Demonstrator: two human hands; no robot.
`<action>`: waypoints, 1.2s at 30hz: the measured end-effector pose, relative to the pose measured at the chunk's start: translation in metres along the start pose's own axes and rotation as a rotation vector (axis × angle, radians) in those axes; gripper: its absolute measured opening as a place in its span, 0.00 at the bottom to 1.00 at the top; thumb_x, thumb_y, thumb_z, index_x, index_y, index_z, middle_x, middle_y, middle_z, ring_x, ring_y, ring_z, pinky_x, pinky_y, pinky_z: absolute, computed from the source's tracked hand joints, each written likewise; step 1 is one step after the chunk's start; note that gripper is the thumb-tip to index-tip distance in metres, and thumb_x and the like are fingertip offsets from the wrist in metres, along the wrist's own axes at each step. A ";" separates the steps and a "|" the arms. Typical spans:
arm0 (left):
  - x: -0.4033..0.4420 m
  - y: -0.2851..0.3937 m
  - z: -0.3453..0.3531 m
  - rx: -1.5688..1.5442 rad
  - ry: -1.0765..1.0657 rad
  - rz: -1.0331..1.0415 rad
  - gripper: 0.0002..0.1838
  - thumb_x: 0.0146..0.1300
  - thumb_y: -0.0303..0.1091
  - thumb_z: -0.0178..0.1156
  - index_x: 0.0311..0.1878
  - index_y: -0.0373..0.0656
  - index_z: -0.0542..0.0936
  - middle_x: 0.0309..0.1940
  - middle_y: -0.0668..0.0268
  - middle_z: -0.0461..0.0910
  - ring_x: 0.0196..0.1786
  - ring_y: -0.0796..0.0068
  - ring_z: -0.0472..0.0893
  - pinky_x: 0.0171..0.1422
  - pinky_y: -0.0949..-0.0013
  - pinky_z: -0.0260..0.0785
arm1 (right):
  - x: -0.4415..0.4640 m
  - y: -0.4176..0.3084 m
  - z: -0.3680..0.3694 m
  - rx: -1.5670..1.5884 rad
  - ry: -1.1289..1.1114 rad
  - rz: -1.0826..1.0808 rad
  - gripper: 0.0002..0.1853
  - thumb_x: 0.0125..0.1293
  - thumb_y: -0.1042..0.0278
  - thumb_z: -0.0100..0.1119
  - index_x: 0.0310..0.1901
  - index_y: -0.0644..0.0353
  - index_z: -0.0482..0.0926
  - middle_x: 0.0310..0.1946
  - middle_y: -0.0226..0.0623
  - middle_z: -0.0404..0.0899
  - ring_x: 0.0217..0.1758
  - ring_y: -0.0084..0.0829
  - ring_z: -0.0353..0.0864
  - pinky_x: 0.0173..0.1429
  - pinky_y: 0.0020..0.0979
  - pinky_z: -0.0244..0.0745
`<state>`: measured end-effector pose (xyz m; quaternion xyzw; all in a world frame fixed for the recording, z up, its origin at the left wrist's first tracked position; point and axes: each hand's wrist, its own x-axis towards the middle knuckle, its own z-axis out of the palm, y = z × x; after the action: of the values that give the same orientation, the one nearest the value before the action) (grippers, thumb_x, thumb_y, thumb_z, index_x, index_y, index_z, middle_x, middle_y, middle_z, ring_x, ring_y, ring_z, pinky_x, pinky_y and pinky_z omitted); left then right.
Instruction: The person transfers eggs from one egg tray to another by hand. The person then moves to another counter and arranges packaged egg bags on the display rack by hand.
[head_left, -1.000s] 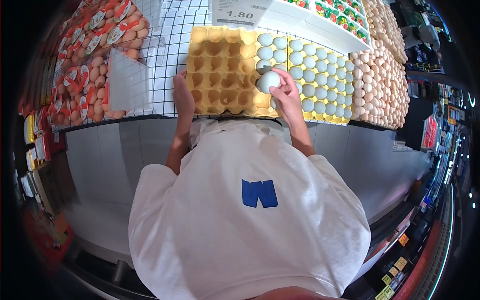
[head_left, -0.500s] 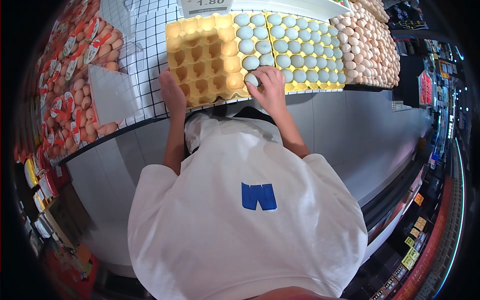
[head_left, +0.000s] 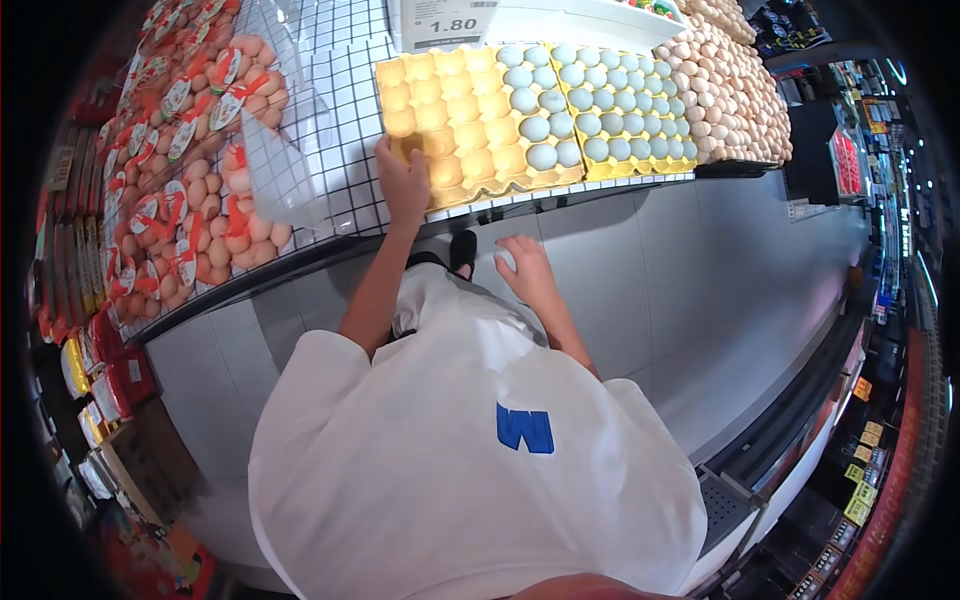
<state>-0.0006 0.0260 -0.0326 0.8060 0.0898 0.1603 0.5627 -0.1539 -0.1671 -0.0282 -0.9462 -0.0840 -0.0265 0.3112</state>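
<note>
A yellow egg tray (head_left: 460,105) lies on the display, its two right-hand columns filled with pale blue-green eggs (head_left: 541,156) and its other cups bare. My left hand (head_left: 403,185) is at the tray's front left edge, thumb and fingers apart. Whether its fingertips press on the tray I cannot tell. My right hand (head_left: 527,270) is off the display, over the floor in front of my body. Its fingers are slightly bent and apart, with nothing visible in them. A second yellow tray (head_left: 590,172), full of similar eggs, adjoins on the right.
A price sign (head_left: 447,25) stands behind the tray. Bagged brown eggs (head_left: 205,190) with red netting lie on the left, near clear plastic (head_left: 285,180) on the white grid surface (head_left: 345,110). Loose brown eggs (head_left: 735,105) are heaped at the right. A dark shoe (head_left: 463,250) shows below.
My right hand has let go of an egg at the tray's front row and drawn back toward my body. My left hand stays by the tray's left edge. The view has shifted.
</note>
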 end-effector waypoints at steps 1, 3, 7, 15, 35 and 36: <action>0.000 0.003 -0.001 0.002 -0.022 0.031 0.28 0.63 0.33 0.55 0.63 0.31 0.62 0.57 0.45 0.69 0.59 0.48 0.72 0.63 0.56 0.65 | -0.014 -0.003 0.014 0.010 0.011 -0.004 0.12 0.57 0.69 0.62 0.44 0.60 0.79 0.40 0.43 0.79 0.48 0.45 0.77 0.50 0.44 0.70; 0.000 0.001 0.001 0.069 -0.018 0.065 0.28 0.62 0.31 0.54 0.64 0.30 0.62 0.57 0.44 0.68 0.60 0.47 0.70 0.63 0.55 0.64 | -0.044 -0.014 0.039 -0.051 -0.230 0.134 0.16 0.56 0.65 0.62 0.46 0.60 0.79 0.38 0.47 0.79 0.45 0.49 0.79 0.48 0.45 0.73; 0.002 0.012 0.000 0.163 -0.058 0.051 0.31 0.59 0.30 0.54 0.65 0.31 0.60 0.55 0.43 0.67 0.58 0.43 0.68 0.62 0.51 0.64 | -0.097 -0.060 0.069 -0.002 -0.432 0.312 0.20 0.59 0.62 0.62 0.52 0.60 0.78 0.45 0.52 0.80 0.48 0.53 0.79 0.53 0.44 0.74; 0.002 0.011 0.004 0.196 -0.046 0.047 0.32 0.58 0.32 0.56 0.66 0.32 0.62 0.58 0.44 0.65 0.61 0.45 0.67 0.64 0.51 0.63 | -0.201 -0.122 0.112 0.071 -0.387 0.603 0.21 0.60 0.61 0.61 0.54 0.58 0.77 0.47 0.53 0.80 0.51 0.52 0.79 0.55 0.45 0.74; -0.272 -0.512 -0.755 0.414 0.175 -0.831 0.14 0.63 0.42 0.53 0.28 0.42 0.75 0.17 0.68 0.71 0.17 0.77 0.68 0.17 0.68 0.56 | -0.021 -0.296 0.251 -0.200 -0.464 -0.110 0.18 0.60 0.60 0.62 0.49 0.59 0.78 0.43 0.50 0.79 0.47 0.52 0.79 0.52 0.45 0.75; -0.298 -0.509 -0.798 0.369 0.227 -0.826 0.13 0.63 0.41 0.53 0.29 0.41 0.76 0.17 0.68 0.71 0.17 0.77 0.68 0.17 0.69 0.56 | -0.014 -0.318 0.272 -0.159 -0.418 -0.185 0.17 0.59 0.61 0.62 0.49 0.58 0.77 0.42 0.48 0.79 0.46 0.51 0.80 0.51 0.46 0.75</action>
<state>-0.5473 0.8081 -0.3042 0.7668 0.4910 -0.0086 0.4135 -0.2245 0.2442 -0.0627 -0.9410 -0.2305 0.1352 0.2077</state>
